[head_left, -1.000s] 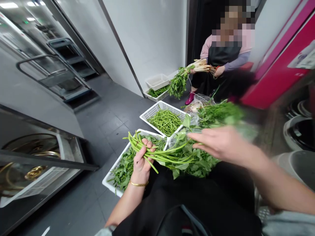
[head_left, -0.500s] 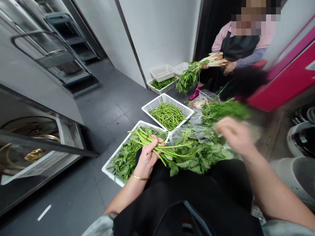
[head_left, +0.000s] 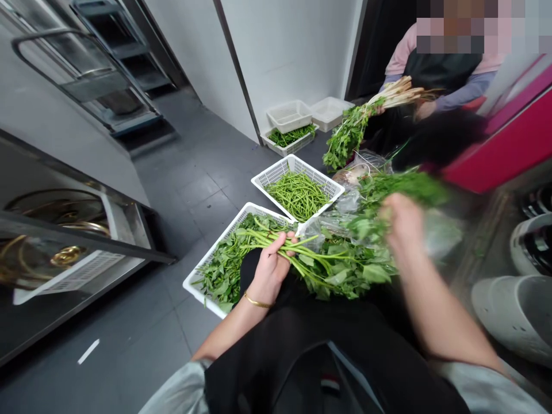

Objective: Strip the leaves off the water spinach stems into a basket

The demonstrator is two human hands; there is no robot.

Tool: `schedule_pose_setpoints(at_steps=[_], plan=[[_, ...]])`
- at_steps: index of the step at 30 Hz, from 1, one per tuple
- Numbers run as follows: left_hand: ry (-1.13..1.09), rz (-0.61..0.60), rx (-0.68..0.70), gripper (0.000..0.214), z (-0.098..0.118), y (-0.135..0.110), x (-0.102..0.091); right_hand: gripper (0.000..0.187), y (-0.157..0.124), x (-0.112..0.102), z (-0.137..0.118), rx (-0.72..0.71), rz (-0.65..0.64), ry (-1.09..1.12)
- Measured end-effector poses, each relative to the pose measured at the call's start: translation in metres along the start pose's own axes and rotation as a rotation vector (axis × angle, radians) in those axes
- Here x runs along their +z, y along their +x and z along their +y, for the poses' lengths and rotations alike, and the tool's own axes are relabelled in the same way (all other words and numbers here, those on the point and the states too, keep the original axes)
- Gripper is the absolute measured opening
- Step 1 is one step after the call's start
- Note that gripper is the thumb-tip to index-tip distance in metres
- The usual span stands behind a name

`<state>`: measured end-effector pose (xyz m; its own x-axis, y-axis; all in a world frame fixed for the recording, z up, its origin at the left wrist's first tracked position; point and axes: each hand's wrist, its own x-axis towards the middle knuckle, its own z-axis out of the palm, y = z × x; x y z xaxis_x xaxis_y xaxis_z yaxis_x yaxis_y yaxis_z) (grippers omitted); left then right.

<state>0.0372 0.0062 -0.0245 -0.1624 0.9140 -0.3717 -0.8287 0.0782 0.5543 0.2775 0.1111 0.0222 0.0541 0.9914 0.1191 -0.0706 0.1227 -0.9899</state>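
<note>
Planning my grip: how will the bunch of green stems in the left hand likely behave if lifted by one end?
The bunch of green stems would likely flex, since its thin ends bow and fan out beyond the left hand. It may shed stems if gripped loosely, as they splay and cross unevenly.

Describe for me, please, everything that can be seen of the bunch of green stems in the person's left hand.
The bunch of green stems is made up of slender, smooth-looking, light-green stalks, some slightly curved. The left hand grips it partway along, thumb on top. It lies roughly crosswise, with loose ends fanning out on both sides. Its left end shows in front of a white basket; its right end runs over leafy greens. Whether those leaves belong to it, I cannot tell.
</note>
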Motion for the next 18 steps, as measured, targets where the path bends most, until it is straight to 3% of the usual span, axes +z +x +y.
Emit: schedule_pose_setpoints(at_steps=[2, 5, 7, 11, 14, 18], plan=[[-0.028, 0.038, -0.01, 0.013, 0.006, 0.005, -0.006, 0.023, 0.003, -0.03, -0.023, -0.063, -0.024, -0.114], [-0.052, 0.042, -0.006, 0.013, 0.012, 0.008, -0.012, 0.025, -0.016, -0.049, -0.05, -0.307, -0.299, -0.557], [-0.042, 0.019, -0.01, 0.012, 0.013, 0.008, -0.01, 0.022, -0.036, -0.036, -0.049, -0.466, -0.518, -0.789], [-0.008, -0.007, -0.011, 0.009, 0.014, 0.005, -0.005, 0.022, -0.058, 0.015, -0.018, -0.725, -0.852, -1.104], [0.063, -0.021, -0.011, 0.012, 0.015, 0.0, -0.006, 0.03, -0.053, 0.032, -0.009, -0.828, -0.904, -1.181], [0.17, -0.106, -0.079, 0.013, 0.014, -0.004, -0.011, 0.032, -0.043, 0.023, -0.021, -0.827, -0.825, -1.138]])
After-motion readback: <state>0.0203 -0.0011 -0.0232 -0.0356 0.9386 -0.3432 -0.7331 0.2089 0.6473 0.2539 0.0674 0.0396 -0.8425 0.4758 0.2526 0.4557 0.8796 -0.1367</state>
